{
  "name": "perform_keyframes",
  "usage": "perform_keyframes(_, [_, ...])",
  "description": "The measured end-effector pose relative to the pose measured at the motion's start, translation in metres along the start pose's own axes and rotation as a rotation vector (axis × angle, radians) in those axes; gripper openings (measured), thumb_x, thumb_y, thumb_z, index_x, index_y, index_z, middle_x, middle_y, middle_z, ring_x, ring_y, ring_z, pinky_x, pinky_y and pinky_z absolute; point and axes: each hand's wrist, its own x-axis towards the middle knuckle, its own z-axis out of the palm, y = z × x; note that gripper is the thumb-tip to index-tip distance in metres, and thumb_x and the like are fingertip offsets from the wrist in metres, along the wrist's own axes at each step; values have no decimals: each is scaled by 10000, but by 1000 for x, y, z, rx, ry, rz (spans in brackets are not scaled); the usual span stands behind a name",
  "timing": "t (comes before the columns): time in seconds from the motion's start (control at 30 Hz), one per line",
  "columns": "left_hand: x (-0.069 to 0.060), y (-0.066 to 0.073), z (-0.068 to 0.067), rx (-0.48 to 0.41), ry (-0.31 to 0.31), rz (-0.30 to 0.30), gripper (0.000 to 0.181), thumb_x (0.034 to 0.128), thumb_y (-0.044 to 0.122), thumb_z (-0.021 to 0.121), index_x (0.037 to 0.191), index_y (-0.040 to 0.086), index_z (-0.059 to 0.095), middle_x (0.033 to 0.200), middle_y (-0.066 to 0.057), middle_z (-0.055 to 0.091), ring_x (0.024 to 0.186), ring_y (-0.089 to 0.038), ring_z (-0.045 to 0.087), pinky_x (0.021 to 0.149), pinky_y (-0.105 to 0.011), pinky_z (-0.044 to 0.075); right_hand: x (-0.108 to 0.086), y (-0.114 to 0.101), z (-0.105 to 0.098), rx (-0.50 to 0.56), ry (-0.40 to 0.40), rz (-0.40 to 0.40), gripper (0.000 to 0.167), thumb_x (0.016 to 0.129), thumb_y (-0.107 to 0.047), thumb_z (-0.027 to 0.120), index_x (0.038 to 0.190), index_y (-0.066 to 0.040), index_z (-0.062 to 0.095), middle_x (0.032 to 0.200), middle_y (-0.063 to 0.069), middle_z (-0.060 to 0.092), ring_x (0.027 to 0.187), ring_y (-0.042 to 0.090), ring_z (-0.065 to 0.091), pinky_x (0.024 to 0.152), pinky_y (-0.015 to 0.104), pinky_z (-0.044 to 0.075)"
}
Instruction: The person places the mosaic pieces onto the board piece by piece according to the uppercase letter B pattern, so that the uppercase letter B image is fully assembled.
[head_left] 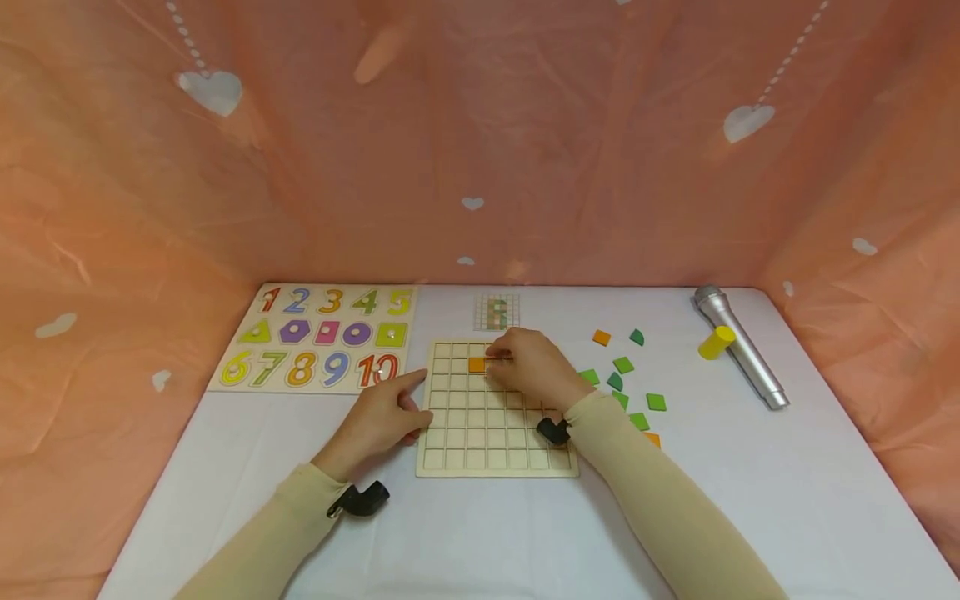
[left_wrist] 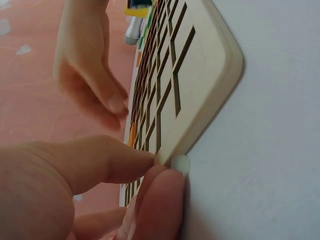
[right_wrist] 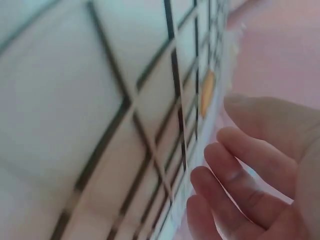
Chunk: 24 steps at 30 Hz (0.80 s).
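Numbers run along the far left: a knobbed number-and-shape puzzle board (head_left: pixel 313 305) lies flat with its three rows of recesses filled, 1 to 5 at the top, then triangle, hexagon, rectangle, circle and square, and 6 to 10 below. Just beside it, the left hand (head_left: pixel 377 419) is at the near board's left edge, thumb and a curled finger pinching the rim, index stretched to the same edge. And here's the centre of it all, the wooden grid board (head_left: pixel 476 437), flat on the white worktop (head_left: pixel 465 546), its cells marked by raised lines. One orange square tile (head_left: pixel 477 365) is at the third column, second row from the top; whether it sits fully down, I can't tell. Behind the board lies a small pattern card (head_left: pixel 497 312), a gridded design in green and brown. Right beside that orange tile hovers the right hand (head_left: pixel 532 367), fingers loosely curled, a narrow gap from thumb to forefinger. Over to the right, loose on the worktop: five green square tiles (head_left: pixel 656 402), two dark green quarter-round tiles (head_left: pixel 637 337) and two more orange squares (head_left: pixel 602 337). Farther out, a yellow cylinder (head_left: pixel 717 342) stands next to a silver microphone (head_left: pixel 744 350) lying at a slant.
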Motion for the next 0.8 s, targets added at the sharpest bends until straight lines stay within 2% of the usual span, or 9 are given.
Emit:
perform_keyframes(0.13, [-1, -1, -1, -6, 2, -3, 779, 917, 122, 791, 1630, 84, 481, 796, -52, 685, 599, -159, 673, 614, -306, 570, -24, 17, -15, 81, 52, 76, 335, 1023, -277, 738, 1306, -101, 777, 1244, 55, 737, 1146, 268, 728, 975, 453, 605])
perform_keyframes(0.2, [0, -1, -1, -1, -1, -4, 780, 922, 129, 789, 1636, 96, 476, 806, -48, 688, 603, -155, 676, 618, -304, 572, -38, 28, -25, 152, 74, 143, 344, 1025, -280, 738, 1317, -102, 770, 1263, 60, 722, 1148, 289, 725, 922, 446, 633])
perform_keyframes(0.37, [-1, -1, -2, 34, -3, 3, 779, 926, 135, 778, 1639, 83, 468, 820, -40, 691, 607, -146, 669, 616, -301, 553, -71, 62, -47, 196, 151, 260, 354, 1015, -267, 759, 1317, -83, 762, 1299, 107, 718, 1141, 332, 729, 857, 396, 646])
perform_keyframes(0.47, [-2, -1, -2, 54, 1, -2, 776, 924, 133, 776, 1636, 77, 471, 819, -37, 684, 605, -144, 663, 612, -298, 538, -87, 80, -57, 146, 173, 313, 357, 1022, -278, 749, 1327, -91, 757, 1331, 136, 720, 1182, 344, 712, 888, 393, 622])
perform_keyframes(0.6, [-2, 0, -2, 64, -4, 10, 771, 932, 134, 765, 1639, 74, 464, 817, -35, 676, 605, -143, 660, 616, -295, 527, -104, 99, -70, 99, 174, 356, 362, 1019, -258, 748, 1341, -92, 749, 1319, 153, 732, 1199, 367, 684, 952, 464, 598])
perform_keyframes(0.8, [1, 2, 0, 73, -6, 8, 768, 939, 148, 767, 1641, 78, 463, 823, -36, 669, 615, -143, 652, 624, -290, 515, -127, 116, -83, 114, 146, 391, 381, 1016, -283, 757, 1355, -109, 741, 1329, 144, 726, 1181, 348, 676, 964, 462, 600])
